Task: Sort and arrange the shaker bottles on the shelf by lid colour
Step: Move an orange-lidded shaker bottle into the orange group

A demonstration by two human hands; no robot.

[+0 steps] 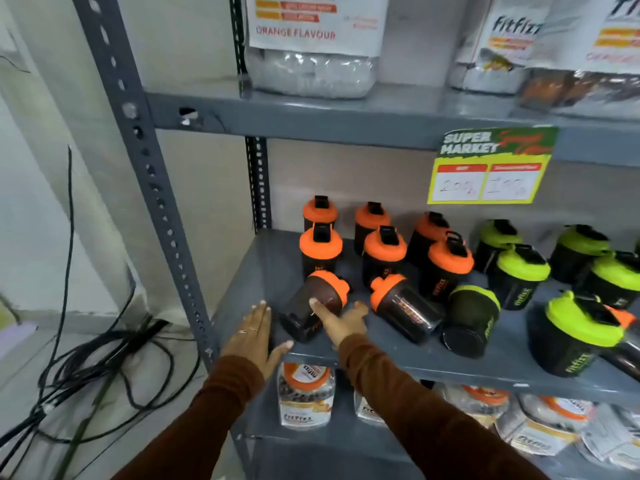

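A grey slotted-steel shelving rack (149, 174) fills the view, and its middle shelf board (398, 355) carries the dark translucent shaker bottles. Clear bags of product with white printed labels (311, 46) sit on the board above, and a yellow and green price card (491, 166) hangs from that board's front edge. On the floor to the left lies a tangle of black cables (104, 348).

Six upright orange-lidded shaker bottles (320, 252) stand in two rows at the back left; upright green-lidded shaker bottles (521, 275) stand to their right. Three bottles lie on their sides at the front: a tipped orange-lidded bottle (304, 317), a second tipped orange-lidded bottle (405, 306) beside it, and a tipped green-lidded bottle (471, 320) further right.

The left hand (254, 337) is spread flat with fingers apart, just beside the first tipped bottle's base, gripping nothing. The right hand (341, 318) rests against that bottle's side, fingers loosely apart, not closed around it.
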